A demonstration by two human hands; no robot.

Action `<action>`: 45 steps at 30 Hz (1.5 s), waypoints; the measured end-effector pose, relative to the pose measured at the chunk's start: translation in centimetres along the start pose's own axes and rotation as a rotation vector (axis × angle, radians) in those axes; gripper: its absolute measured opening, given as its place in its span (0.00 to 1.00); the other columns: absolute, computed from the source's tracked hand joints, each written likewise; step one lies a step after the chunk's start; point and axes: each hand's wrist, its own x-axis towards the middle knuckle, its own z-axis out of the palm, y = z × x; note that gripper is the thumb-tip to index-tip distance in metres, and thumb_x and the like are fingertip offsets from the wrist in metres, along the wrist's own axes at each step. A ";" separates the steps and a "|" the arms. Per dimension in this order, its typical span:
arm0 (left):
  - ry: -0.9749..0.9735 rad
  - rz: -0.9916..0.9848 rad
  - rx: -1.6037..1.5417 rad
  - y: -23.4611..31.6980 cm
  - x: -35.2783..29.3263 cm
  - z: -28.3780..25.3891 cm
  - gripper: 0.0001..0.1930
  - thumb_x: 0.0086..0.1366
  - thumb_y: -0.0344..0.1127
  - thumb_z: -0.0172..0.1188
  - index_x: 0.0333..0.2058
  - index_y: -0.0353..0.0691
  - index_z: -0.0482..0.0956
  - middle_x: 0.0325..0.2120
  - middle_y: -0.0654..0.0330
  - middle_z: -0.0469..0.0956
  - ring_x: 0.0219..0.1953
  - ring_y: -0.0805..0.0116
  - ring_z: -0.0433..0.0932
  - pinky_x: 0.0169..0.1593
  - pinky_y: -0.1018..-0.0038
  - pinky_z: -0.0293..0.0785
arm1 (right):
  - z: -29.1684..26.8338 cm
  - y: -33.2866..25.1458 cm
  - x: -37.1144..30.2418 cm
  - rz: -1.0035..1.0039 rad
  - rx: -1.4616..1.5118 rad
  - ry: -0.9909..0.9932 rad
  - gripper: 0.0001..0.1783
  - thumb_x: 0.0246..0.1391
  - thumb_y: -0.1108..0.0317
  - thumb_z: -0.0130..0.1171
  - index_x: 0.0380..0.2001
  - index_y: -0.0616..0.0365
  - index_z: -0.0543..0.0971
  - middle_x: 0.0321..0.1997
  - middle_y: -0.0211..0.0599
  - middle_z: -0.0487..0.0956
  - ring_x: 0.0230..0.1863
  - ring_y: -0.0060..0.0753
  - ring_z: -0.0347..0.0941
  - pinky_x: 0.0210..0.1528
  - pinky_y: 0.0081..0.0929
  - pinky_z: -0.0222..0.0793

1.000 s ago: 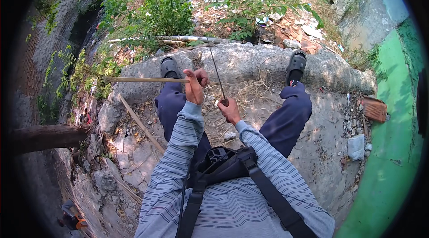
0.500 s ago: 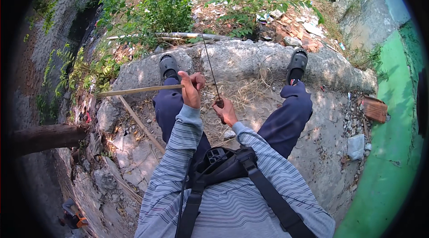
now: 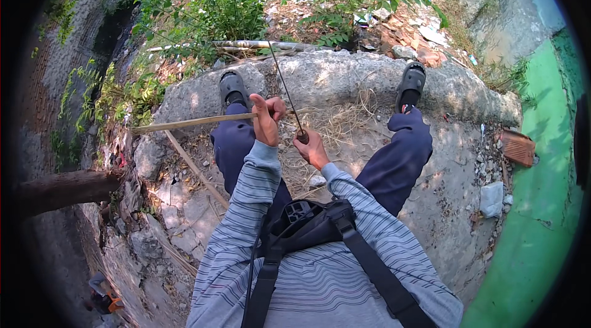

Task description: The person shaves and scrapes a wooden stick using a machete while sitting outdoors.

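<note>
My left hand (image 3: pixel 266 121) is closed around a narrow, flat strip of bamboo or wood (image 3: pixel 191 123), its thumb pointing up. The strip sticks out to the left, nearly level, and a short end shows past my fingers. In my right hand (image 3: pixel 314 150), nearer to me, is a long thin-bladed knife (image 3: pixel 283 85), gripped by its dark handle. Its blade points away and leans left, passing close by the strip's short end; whether they touch I cannot tell. Pale thin shavings (image 3: pixel 345 129) lie on the ground between my feet.
A second strip (image 3: pixel 196 166) slants across the ground by my left leg. A concrete ledge (image 3: pixel 332 78) runs under my shoes, with plants and litter beyond. At right are a reddish brick (image 3: pixel 517 148), a white block (image 3: pixel 491 199) and a green wall (image 3: pixel 538 205). A trunk (image 3: pixel 68 192) juts in from the left.
The knife has swung slightly, its tip now further left and a little farther away. My right hand has shifted slightly nearer to me; the left hand still grips the strip, hardly moved.
</note>
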 end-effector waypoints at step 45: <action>-0.210 -0.068 -0.202 0.5 -0.3 0.0 0.29 0.72 0.44 0.53 0.14 0.47 0.49 0.13 0.70 0.45 0.16 0.76 0.44 0.24 0.70 0.44 | -3.9 -3.7 -0.7 0.226 0.124 -0.251 0.07 0.53 0.69 0.62 0.25 0.59 0.77 0.16 0.25 0.72 0.16 0.16 0.67 0.16 0.21 0.58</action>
